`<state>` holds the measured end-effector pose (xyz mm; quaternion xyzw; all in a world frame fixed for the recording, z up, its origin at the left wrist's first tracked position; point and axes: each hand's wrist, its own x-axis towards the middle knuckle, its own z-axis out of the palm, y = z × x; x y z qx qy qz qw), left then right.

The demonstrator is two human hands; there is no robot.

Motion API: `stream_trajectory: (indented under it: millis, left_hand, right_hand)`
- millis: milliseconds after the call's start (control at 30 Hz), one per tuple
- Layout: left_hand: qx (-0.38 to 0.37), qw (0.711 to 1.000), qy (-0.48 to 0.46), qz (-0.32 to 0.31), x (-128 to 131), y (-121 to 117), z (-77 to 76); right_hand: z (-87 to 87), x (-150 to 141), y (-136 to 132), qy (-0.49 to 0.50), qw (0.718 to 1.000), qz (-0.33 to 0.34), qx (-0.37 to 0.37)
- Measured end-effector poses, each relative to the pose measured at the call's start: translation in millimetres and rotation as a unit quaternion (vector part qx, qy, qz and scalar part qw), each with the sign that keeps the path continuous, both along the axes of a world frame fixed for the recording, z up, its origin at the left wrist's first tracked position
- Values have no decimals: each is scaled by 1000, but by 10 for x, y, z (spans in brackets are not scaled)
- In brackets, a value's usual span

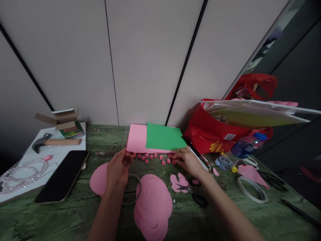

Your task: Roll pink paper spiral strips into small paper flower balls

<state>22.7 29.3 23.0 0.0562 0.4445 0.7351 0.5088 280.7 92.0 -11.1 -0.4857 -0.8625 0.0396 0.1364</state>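
Note:
A line of small round pink pieces, perhaps rolled paper (150, 156), runs along the front edge of stacked pink sheets (137, 136) and a green sheet (164, 138). My left hand (120, 165) is at the line's left end, fingers curled together; anything in them is hidden. At the right end my right hand (187, 160) has loosely bent, parted fingers, their tips against the last pink pieces. Between my forearms lie a pile of pink paper circles (153, 204), a grey tape ring (138, 187) and scissors (200, 200) over pink scraps (177, 182).
To the left are a phone (64, 175), a hammer (62, 142), an opened box (71, 129) and a beaded coil (25, 174). On the right stand a red bag (200, 129) and a bottle (242, 149), near a tape roll (251, 190) and black pen (301, 214).

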Motion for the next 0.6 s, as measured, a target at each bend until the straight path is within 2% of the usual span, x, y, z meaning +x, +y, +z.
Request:
stream_trajectory:
  millis: [233, 600]
  left_hand:
    - [-3, 1000, -4, -9, -10, 10, -8]
    - [-8, 1000, -2, -10, -6, 0, -3]
  right_hand:
    - [-168, -94, 30, -21, 1000, 20, 7]
    - [-227, -284, 164, -27, 999, 33, 25]
